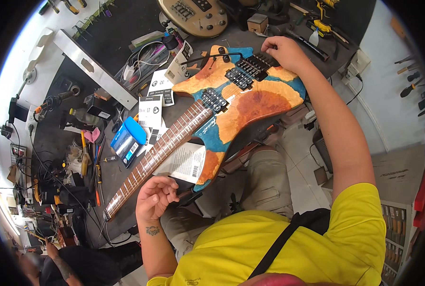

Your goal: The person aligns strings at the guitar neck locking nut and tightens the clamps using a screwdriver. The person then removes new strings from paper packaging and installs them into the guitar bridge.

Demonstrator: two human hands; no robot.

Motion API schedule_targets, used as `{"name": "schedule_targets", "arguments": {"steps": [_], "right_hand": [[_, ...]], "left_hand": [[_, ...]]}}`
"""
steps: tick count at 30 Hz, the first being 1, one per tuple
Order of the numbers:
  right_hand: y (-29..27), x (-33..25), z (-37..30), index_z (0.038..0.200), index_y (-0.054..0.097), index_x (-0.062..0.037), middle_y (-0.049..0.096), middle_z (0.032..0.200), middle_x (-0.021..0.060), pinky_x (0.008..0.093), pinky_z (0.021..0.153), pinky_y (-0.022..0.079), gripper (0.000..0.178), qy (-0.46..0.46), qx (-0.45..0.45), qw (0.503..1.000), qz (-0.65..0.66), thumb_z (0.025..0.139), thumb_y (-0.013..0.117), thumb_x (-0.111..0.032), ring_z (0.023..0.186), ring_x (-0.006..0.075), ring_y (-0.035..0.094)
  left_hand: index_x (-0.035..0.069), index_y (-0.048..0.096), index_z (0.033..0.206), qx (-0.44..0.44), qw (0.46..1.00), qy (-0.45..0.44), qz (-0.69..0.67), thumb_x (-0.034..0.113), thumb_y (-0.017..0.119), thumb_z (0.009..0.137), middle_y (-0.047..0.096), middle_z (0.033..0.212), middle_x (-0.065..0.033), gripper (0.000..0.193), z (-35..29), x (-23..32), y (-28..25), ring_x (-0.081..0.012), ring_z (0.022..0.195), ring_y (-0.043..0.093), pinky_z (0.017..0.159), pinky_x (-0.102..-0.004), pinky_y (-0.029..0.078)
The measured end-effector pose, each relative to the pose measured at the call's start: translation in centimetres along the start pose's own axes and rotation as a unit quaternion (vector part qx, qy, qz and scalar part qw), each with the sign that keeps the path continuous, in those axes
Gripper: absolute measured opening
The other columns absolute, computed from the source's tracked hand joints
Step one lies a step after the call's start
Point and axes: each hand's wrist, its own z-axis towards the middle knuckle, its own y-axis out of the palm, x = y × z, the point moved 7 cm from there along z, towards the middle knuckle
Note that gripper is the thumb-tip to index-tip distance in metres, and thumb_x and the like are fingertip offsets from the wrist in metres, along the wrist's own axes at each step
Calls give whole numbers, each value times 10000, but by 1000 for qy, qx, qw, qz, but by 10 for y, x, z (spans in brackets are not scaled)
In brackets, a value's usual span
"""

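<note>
An electric guitar body (260, 105) in burl wood and blue-green lies face up across the bench edge and above my lap. Its neck (160, 152) runs to the lower left, with strings over two black pickups (214, 100). My right hand (283, 51) bends its fingers down at the tail end of the black bridge (255, 65); what lies under its fingertips is hidden. My left hand (156, 198) hovers beside the neck, palm turned up, fingers loosely curled and apart, with nothing visible in it. A thin tremolo arm (207, 58) crosses above the body.
Paper string packets (150, 112) and a blue-white pouch (129, 139) lie beside the neck. A gold guitar body (196, 16), a small wooden box (258, 23), a flashlight (308, 45) and a white metal beam (96, 69) rest on the bench (112, 178). Another person (81, 264) sits at lower left.
</note>
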Motion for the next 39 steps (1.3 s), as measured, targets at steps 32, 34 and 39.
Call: {"name": "schedule_targets", "arguments": {"steps": [32, 34, 39], "right_hand": [[5, -5, 1, 1087, 758, -12, 770, 999, 125, 367, 856, 564, 133, -14, -39, 998, 54, 970, 718, -59, 931, 222, 722], [6, -8, 1, 1085, 756, -5, 770, 995, 124, 361, 853, 564, 133, -6, -42, 996, 73, 970, 721, -61, 932, 218, 722], [7, -8, 0, 1077, 748, 12, 766, 977, 114, 348, 840, 561, 138, 41, -52, 994, 89, 965, 704, -57, 918, 204, 717]], "left_hand": [[-144, 542, 1364, 1, 1000, -6, 14, 248, 745, 981, 636, 1280, -297, 584, 3, -2, 1, -291, 1053, 691, 918, -460, 665], [-144, 545, 1363, 1, 1000, -4, 13, 246, 745, 980, 639, 1278, -295, 581, 2, -1, 1, -292, 1055, 692, 917, -460, 665], [-145, 551, 1360, 6, 1000, -3, 3, 239, 744, 979, 649, 1269, -292, 575, 1, 2, 1, -293, 1068, 697, 920, -465, 666]]}}
